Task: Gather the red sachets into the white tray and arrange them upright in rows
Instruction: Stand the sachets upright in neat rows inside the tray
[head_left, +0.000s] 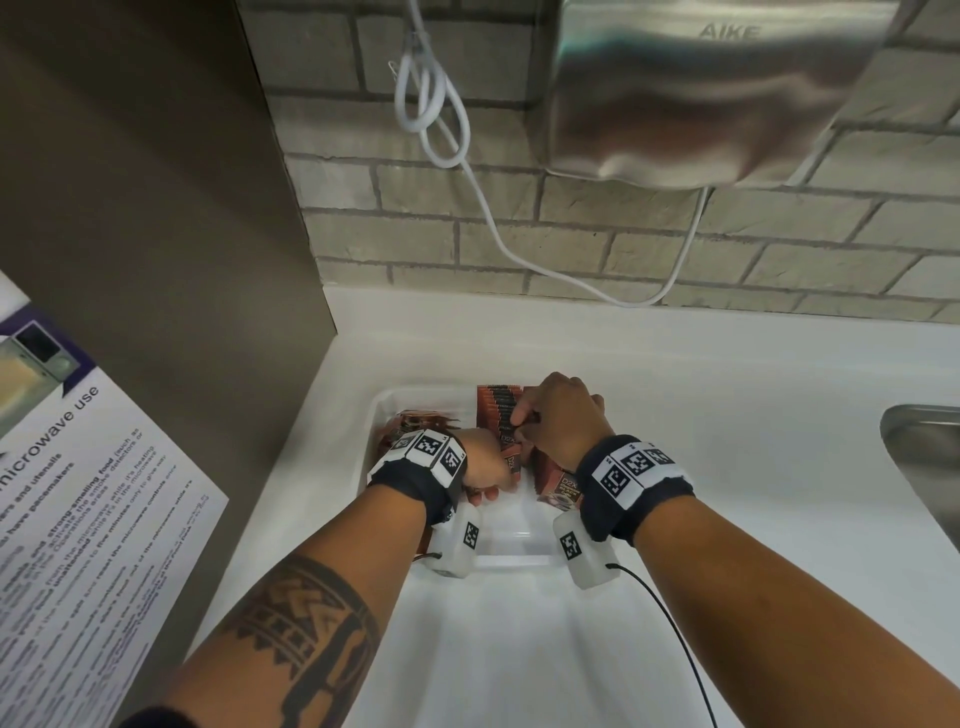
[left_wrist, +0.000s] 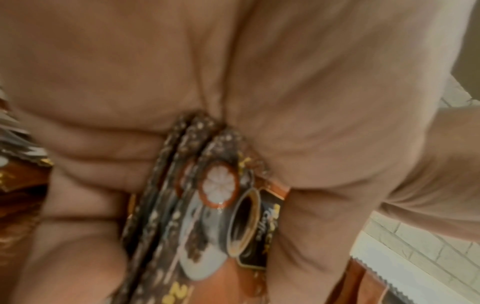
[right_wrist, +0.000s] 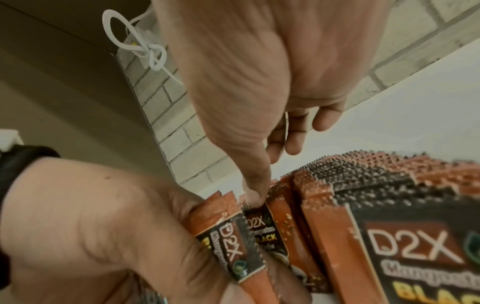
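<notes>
Red sachets (head_left: 500, 415) made of shiny foil, with black labels, stand packed in a row inside the white plastic tray (head_left: 384, 402) — that row runs up the middle of the head picture. More red sachets lie in a messy pile (head_left: 415, 420) at the left end of the tray. The tray sits on the smooth white tabletop (head_left: 727, 395), near the middle of the frame.

Left hand (head_left: 485, 465) is low in the tray, just left of the row. Its fingers (left_wrist: 98, 152) are curled tight round a small bunch of held sachets (left_wrist: 207, 205), pressed flat together. In the left wrist picture you can see a coffee cup drawn on them.

Right hand (head_left: 563, 415) is over the top of the row. In the right wrist picture its thumb (right_wrist: 253, 185) points down and its tip touches the top edge of one sachet with "D2X" on it (right_wrist: 259, 226) — the other fingers hang loosely curled behind it. I cannot tell if it is pinching that sachet or only touching it.

Both wrists wear black bands with black-and-white square marks (head_left: 631, 465).

A shiny metal hand dryer (head_left: 701, 88) hangs on the grey brick wall at the upper right. A white cord (head_left: 431, 104) loops down beside it. A printed paper notice about microwave use (head_left: 78, 493) is at the left edge, and the corner of a metal sink (head_left: 924, 447) shows at the right edge.
</notes>
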